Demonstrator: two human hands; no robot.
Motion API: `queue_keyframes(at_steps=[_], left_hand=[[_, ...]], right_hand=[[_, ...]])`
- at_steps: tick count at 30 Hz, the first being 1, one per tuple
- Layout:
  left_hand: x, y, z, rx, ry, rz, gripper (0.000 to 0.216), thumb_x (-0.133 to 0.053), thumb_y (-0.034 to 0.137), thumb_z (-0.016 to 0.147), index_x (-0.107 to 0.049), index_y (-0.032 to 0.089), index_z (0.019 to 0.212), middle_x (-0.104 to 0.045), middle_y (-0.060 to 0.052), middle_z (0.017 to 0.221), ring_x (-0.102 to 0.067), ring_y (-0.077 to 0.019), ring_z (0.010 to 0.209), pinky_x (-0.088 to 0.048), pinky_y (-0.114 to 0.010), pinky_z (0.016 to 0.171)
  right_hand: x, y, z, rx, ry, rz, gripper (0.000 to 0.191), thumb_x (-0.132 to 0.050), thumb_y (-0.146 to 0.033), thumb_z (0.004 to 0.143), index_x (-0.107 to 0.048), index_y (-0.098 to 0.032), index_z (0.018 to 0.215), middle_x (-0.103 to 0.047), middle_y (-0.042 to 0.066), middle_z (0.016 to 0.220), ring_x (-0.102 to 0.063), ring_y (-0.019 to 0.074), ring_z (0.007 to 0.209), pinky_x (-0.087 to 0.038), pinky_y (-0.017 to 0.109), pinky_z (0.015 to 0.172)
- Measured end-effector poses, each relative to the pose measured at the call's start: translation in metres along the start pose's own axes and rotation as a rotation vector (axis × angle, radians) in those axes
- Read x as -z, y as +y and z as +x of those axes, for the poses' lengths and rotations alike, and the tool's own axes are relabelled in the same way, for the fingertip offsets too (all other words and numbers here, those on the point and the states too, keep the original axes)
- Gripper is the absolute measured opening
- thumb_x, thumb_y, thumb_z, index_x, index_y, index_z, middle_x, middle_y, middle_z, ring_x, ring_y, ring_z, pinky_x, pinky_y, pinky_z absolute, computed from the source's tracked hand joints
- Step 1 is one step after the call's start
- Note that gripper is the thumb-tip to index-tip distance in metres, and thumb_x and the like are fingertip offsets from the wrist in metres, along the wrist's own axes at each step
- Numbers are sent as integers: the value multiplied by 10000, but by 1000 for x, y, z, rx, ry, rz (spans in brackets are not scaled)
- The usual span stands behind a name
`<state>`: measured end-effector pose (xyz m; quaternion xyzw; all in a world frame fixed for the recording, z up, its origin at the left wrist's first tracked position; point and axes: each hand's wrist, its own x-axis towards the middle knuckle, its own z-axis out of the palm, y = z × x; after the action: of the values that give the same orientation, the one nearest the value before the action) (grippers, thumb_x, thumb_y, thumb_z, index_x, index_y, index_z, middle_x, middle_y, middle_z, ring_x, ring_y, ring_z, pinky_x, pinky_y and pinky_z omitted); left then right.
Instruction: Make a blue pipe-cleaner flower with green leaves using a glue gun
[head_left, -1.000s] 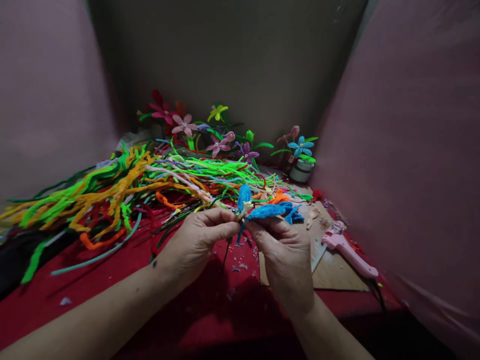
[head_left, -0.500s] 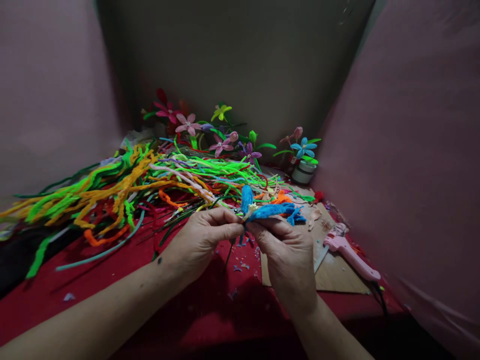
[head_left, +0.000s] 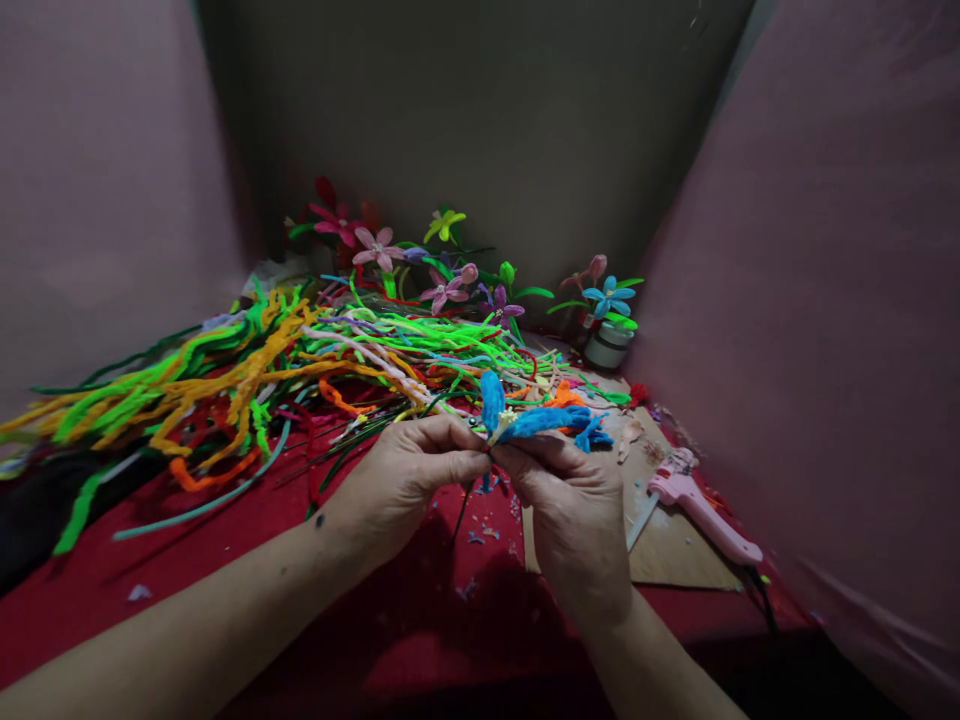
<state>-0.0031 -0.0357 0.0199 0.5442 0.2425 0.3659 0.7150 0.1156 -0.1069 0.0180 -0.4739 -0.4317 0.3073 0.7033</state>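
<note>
A half-made blue pipe-cleaner flower [head_left: 534, 418] with a pale centre is held between both hands above the red cloth [head_left: 225, 560]. My left hand [head_left: 409, 475] pinches it at the centre from the left, fingers closed. My right hand [head_left: 574, 500] grips its blue petals from the right, fingers closed too. A thin dark stem hangs down between the two hands.
A big heap of loose pipe cleaners [head_left: 247, 370] in green, yellow and orange spreads across the left. Finished flowers [head_left: 420, 260] stand at the back, one blue flower in a small pot [head_left: 607, 340]. A pink glue gun [head_left: 701, 505] lies on cardboard [head_left: 667, 545] at right.
Both hands stay closed on the blue flower; they have shifted only slightly, with small finger movement at its centre.
</note>
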Motion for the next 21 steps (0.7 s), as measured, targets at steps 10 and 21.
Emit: queue_keyframes(at_steps=[10, 21], left_hand=[[2, 2, -3, -2, -24, 49, 82, -718, 158, 609, -640, 157, 584, -573, 29, 599, -481, -92, 620, -369, -221, 647], [-1, 4, -5, 85, -39, -49, 75, -720, 107, 546, -657, 145, 560, -584, 18, 572, -483, -94, 592, -386, -235, 661]], right_hand=[[3, 2, 9, -120, -113, 143, 97, -718, -144, 661, -717, -229, 615, -576, -54, 541, -503, 90, 562, -464, 251, 635], [2, 3, 12, -251, -204, 364, 98, -762, -156, 574, -713, -240, 561, -613, -42, 529, -486, 81, 488, -476, 272, 624]])
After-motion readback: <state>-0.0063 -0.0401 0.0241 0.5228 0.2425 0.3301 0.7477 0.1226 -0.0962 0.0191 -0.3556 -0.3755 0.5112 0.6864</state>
